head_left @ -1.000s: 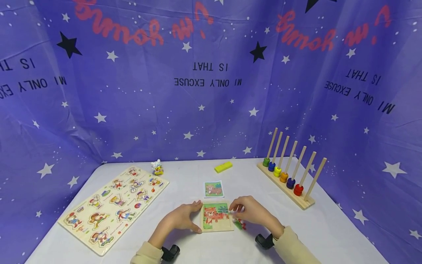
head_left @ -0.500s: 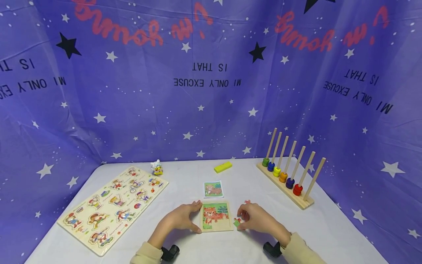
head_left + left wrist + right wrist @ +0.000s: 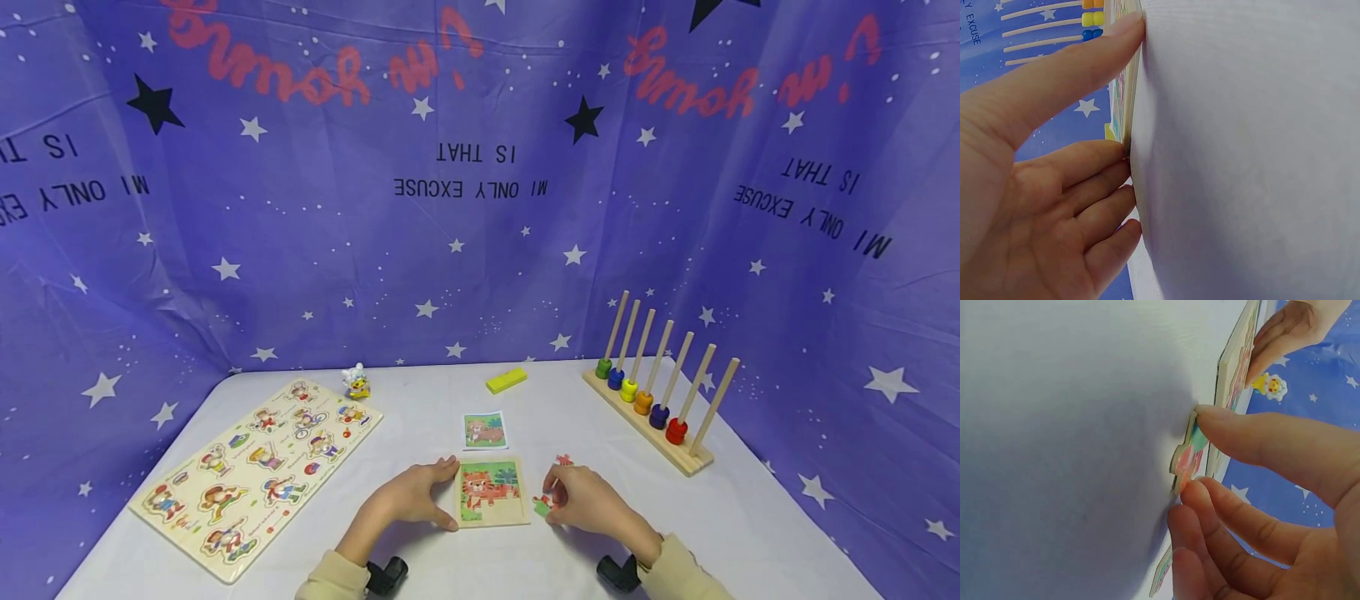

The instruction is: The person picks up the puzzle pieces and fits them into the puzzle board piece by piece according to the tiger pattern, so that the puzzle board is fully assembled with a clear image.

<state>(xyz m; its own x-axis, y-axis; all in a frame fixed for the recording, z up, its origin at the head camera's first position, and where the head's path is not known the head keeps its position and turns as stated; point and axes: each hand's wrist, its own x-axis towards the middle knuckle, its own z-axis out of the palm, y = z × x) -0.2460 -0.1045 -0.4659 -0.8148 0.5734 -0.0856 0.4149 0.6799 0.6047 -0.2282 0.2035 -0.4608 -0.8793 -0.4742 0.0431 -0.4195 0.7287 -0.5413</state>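
Observation:
A square wooden puzzle tray [image 3: 492, 523] lies at the front middle, partly filled with a red tiger picture; bare wood shows along its right and lower parts. My left hand [image 3: 414, 493] rests at its left edge, thumb by the near corner and fingers by the far one, as the left wrist view confirms. Right of the tray, my right hand [image 3: 588, 500] pinches a green and red puzzle piece [image 3: 1186, 450] between thumb and fingertips, with the piece's edge close to the tablecloth. Another red piece [image 3: 564, 459] lies just beyond that hand, whose fingers hide part of the area.
A picture card [image 3: 486, 431] lies behind the tray, with a yellow block [image 3: 507, 381] farther back. On the left are a large peg puzzle board [image 3: 255, 475] and a small toy figure [image 3: 357, 382]. A rack of wooden pegs with coloured beads [image 3: 648, 425] stands at the right.
My right hand has moved from the tray's right edge rightward to the loose pieces, and its fingers have closed on one. My left hand stays at the tray.

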